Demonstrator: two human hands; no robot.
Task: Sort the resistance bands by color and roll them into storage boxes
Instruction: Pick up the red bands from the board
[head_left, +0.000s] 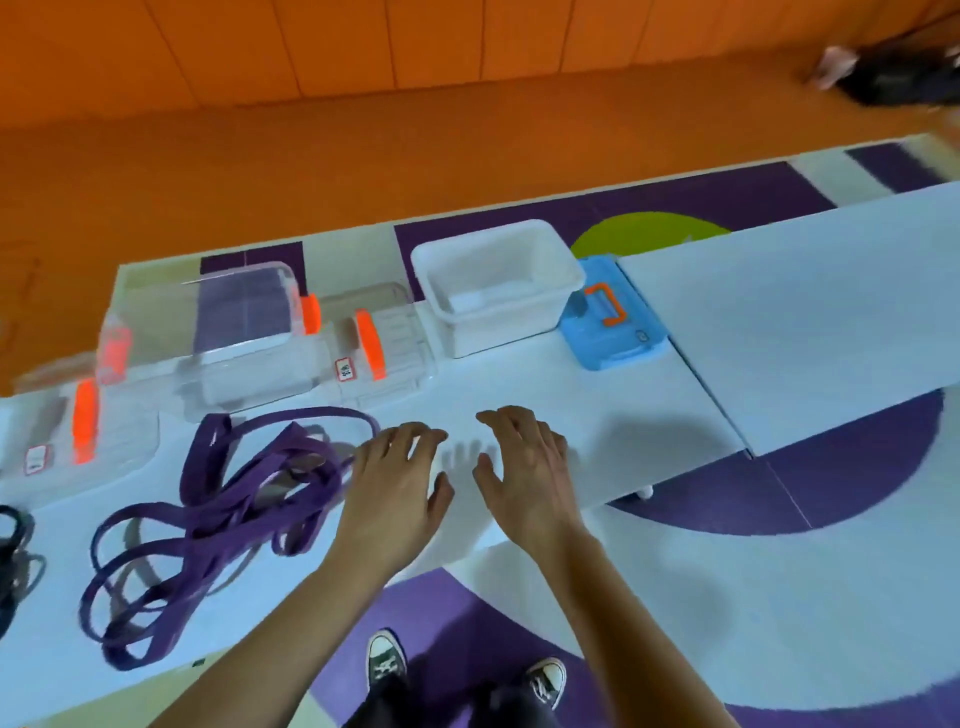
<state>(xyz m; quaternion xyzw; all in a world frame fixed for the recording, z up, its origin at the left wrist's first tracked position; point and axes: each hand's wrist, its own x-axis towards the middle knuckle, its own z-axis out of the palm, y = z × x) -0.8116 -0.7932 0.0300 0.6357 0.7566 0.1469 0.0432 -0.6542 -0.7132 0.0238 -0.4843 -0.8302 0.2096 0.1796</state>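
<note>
Purple bands (218, 525): a loose, tangled heap of flat loops on the white table (571, 395), at 9 o'clock from the hands. All of them lie outside the boxes. Dark bands (13, 561): a second heap further out at 9 o'clock, cut off by the frame edge.

Left hand (397, 488): palm down over the table, fingers spread and slightly bent, gripping nothing. Its outer edge is just beside the nearest purple loop; contact cannot be told.
Right hand (524, 467): just beside the left hand at its 3 o'clock, palm down, fingers spread and relaxed, gripping nothing. Faint finger shadows fall on the table between the two.

Containers along the far table edge:
- Clear box (244, 322), 11 o'clock, orange clip on its side; the purple floor mat shows through its walls.
- Clear lid (395, 338), just right of that box, with an orange latch and a small label.
- Second clear box (78, 441), 10 o'clock, with an orange latch and a label; blurred.
- White tub (498, 291), 12 o'clock, open top; its white inner floor is visible.
- Blue case (610, 322), 1 o'clock, against the tub's right side, with an orange handle on top.

A second white board (805, 312) butts against the table at 2 o'clock. Dark sneakers (387, 660) are at 6 o'clock.
</note>
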